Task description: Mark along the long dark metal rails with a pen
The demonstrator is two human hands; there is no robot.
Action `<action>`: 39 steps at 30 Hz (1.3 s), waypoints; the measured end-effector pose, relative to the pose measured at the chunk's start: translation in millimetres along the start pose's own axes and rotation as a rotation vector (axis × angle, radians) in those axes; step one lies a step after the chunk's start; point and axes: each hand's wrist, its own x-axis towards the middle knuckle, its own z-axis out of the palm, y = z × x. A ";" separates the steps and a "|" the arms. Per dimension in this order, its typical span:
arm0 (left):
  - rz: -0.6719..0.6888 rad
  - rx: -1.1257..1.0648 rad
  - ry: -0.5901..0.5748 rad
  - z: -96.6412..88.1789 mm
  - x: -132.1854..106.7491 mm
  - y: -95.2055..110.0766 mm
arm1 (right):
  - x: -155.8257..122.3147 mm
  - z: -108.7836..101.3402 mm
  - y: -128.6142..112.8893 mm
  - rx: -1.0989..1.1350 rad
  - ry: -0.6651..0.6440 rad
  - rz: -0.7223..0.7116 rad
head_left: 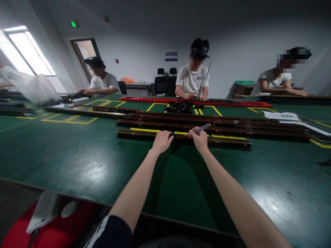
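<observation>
A long dark rail [227, 142] with thin gold-coloured edges lies crosswise on the green table in front of me. My left hand [162, 140] rests on its middle, fingers stretched out and flat. Just to the right, my right hand [199, 139] grips a pen [203, 128] between thumb and fingers. The pen slants, its tip pointing left and down at the rail's top; whether it touches the surface I cannot tell. Behind this rail, a stack of similar dark rails [263, 125] lies parallel to it.
Beyond the stack stand a long red rack [238, 103] and a heap of small black parts [179, 107]. Papers [281, 115] lie at the right, a clear plastic bag [42, 89] at the left. Several people sit around the green table [64, 148], one directly opposite [192, 79].
</observation>
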 end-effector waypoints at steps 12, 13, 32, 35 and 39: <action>0.004 0.020 0.019 2.2 0.3 -1.6 | 2.1 -2.1 0.0 0.067 0.087 0.018; 0.003 0.022 0.020 2.1 0.2 -1.4 | 2.4 -2.3 0.4 0.073 0.094 0.019; -0.001 0.011 0.012 1.6 -0.2 -1.1 | 0.1 -2.2 -4.3 0.073 0.120 0.036; 0.000 0.010 0.011 2.3 -0.2 -1.5 | 0.3 -3.4 -4.0 0.065 0.112 0.044; 0.001 0.022 0.020 1.5 -0.6 -0.7 | 1.4 -4.6 -2.5 0.061 0.098 0.060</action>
